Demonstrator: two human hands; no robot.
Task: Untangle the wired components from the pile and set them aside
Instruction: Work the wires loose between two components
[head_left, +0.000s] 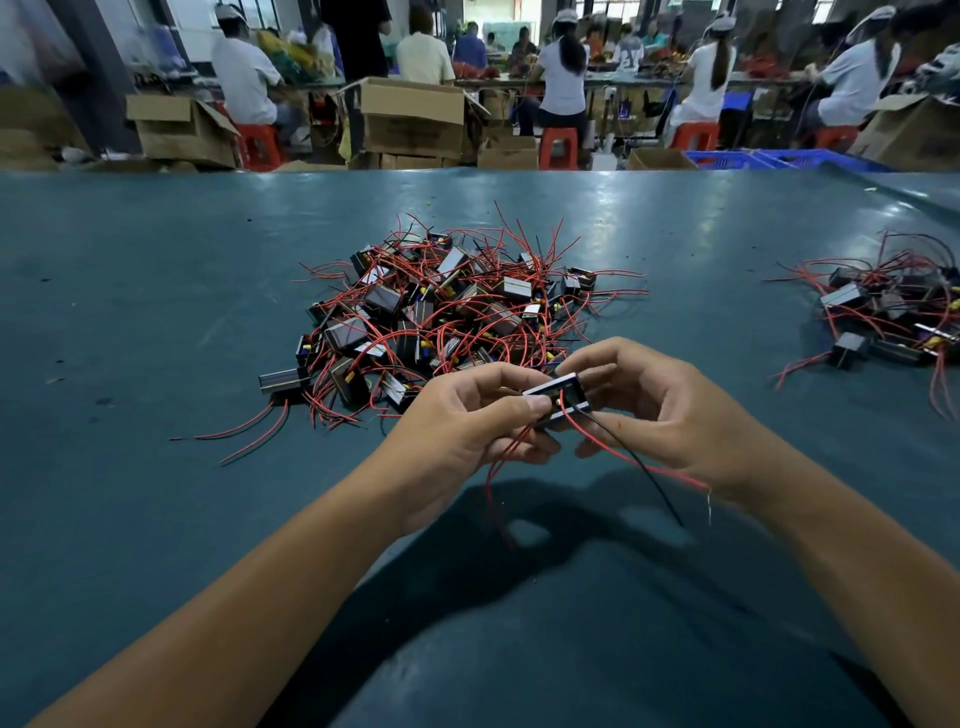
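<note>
A tangled pile (447, 312) of small black box components with red and black wires lies in the middle of the teal table (156, 312). Just in front of it, above the table, both hands hold one black component (558, 397). My left hand (467, 431) pinches its near end with thumb and fingers, and red wires hang down from that hand. My right hand (660, 410) grips the component's right side; a red wire and a black wire (649, 473) trail down below it.
A second, smaller heap of wired components (893, 312) sits at the table's right edge. Loose red wires (244, 436) stick out from the pile's left front. Beyond the far table edge are cardboard boxes (410, 119), red stools and seated people at work.
</note>
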